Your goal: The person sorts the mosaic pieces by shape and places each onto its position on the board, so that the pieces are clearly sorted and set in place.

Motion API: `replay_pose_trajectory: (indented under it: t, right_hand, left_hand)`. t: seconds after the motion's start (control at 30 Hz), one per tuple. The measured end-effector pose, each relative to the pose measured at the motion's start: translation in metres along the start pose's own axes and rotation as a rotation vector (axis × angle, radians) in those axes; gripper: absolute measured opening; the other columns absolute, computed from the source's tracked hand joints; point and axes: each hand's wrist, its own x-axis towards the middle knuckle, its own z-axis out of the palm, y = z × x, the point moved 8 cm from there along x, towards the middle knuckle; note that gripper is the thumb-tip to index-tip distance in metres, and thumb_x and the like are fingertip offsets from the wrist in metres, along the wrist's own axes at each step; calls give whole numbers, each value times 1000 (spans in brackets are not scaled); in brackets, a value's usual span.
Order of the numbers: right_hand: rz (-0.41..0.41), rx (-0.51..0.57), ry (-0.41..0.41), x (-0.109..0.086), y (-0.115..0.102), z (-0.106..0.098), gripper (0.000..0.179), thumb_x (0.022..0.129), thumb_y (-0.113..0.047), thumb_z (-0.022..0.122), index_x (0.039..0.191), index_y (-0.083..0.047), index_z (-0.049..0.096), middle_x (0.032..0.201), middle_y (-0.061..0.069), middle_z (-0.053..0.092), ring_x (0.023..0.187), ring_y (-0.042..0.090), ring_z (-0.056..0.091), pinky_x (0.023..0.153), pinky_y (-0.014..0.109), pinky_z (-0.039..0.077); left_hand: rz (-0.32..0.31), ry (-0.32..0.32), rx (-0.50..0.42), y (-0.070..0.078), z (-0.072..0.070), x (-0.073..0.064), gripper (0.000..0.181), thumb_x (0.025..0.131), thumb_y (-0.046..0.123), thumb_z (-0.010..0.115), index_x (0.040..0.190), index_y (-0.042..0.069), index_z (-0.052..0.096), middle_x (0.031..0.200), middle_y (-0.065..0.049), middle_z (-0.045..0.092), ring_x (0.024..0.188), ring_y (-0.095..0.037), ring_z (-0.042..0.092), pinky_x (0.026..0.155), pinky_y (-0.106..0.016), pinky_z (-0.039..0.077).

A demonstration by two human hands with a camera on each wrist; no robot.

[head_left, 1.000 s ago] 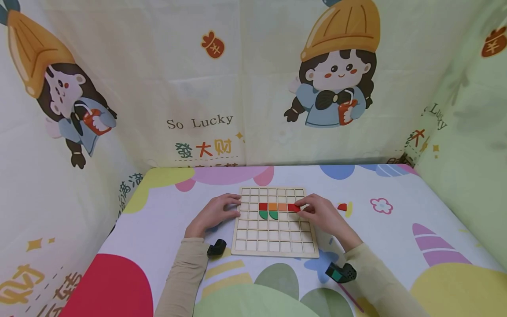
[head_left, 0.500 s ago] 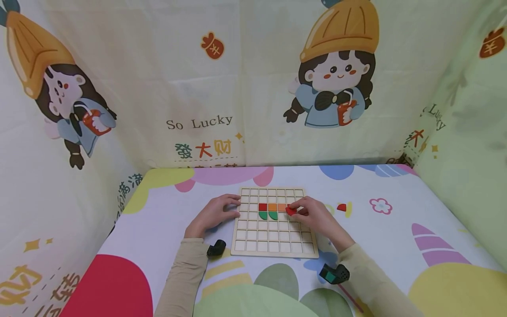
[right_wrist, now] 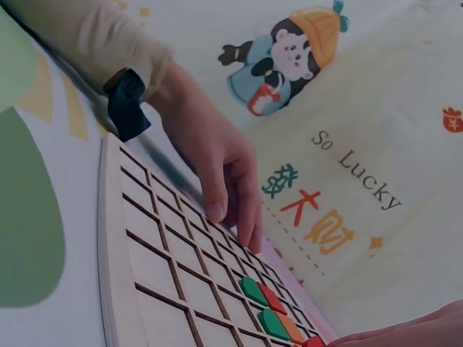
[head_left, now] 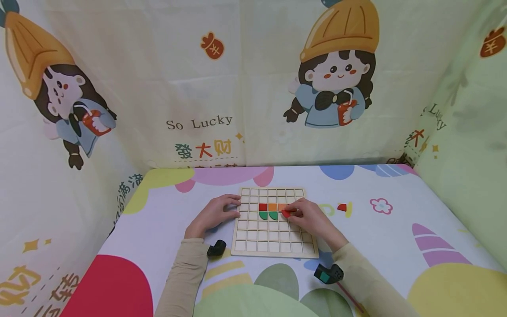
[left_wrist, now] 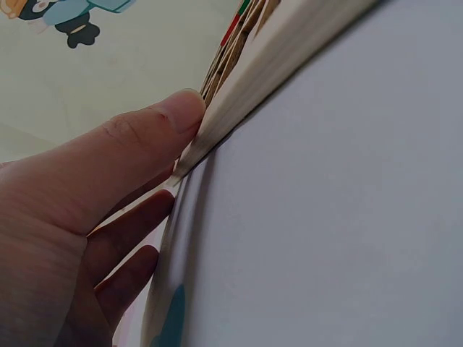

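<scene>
A light wooden grid board (head_left: 273,248) lies on the table. On it, a red square (head_left: 263,207) and two orange squares (head_left: 273,207) form a row, with two green quarter-circle pieces (head_left: 263,215) below. My right hand (head_left: 310,215) pinches a red rounded piece (head_left: 286,214) between thumb and fingers, low over the cell right of the green ones. The fingers partly cover that end of the row. My left hand (head_left: 215,213) rests at the board's left side; in the left wrist view its thumb (left_wrist: 181,112) presses the wooden edge, other fingers loosely extended.
Right of the board lies another red piece (head_left: 342,207) on the patterned tablecloth. Black wrist cameras (head_left: 216,248) sit at both sleeves. A printed cloth (head_left: 261,145) stands behind the table and along its sides.
My right hand has moved left and slightly toward me with the red piece, from the row's right end to the cell right of the green pieces. My left hand stays put.
</scene>
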Motion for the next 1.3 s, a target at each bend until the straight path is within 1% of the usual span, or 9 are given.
replay_pose_trajectory:
  t: [0.17,0.37,0.53,0.8,0.9,1.3]
  right_hand:
    - [-30,-15,-5,1,-1,4,23,86,-11,75,109,-6,74,100,3,64,82,14,61,75,30,56]
    - [-40,-36,-6,1,-2,8,22,86,-8,74,108,-6,74,100,4,64,81,13,60,74,29,56]
    - [-56,-48,1,1,-3,9,21,86,-7,74,107,-7,74,98,4,63,80,12,59,74,29,55]
    - [-80,-62,17,0,-6,9,20,86,-6,74,106,-6,75,97,5,63,80,12,57,72,28,53]
    - [-80,-64,23,-1,-6,9,20,86,-6,73,106,-5,75,98,5,63,80,13,57,71,29,53]
    - [-43,-57,34,1,-4,10,18,85,-7,74,104,-6,75,96,4,62,79,13,57,71,28,52]
  left_hand:
    - [1,3,-5,1,0,-1,38,86,21,77,120,5,69,136,-3,58,133,-25,46,113,-44,34]
    - [-6,4,-4,1,0,-1,39,86,21,77,120,6,69,136,-3,58,133,-25,46,113,-44,35]
    - [-17,0,-4,1,1,-1,39,86,21,77,121,6,69,137,-3,57,134,-25,45,113,-43,34]
    - [-17,-1,-10,-2,1,0,40,86,21,77,122,5,69,138,-2,57,135,-24,44,114,-43,34]
    - [-6,-1,-5,-2,1,0,40,86,21,77,121,5,69,138,-3,57,134,-25,45,113,-44,34]
    - [-2,1,-1,-3,1,0,38,86,23,77,120,7,70,138,-2,57,134,-25,45,113,-43,34]
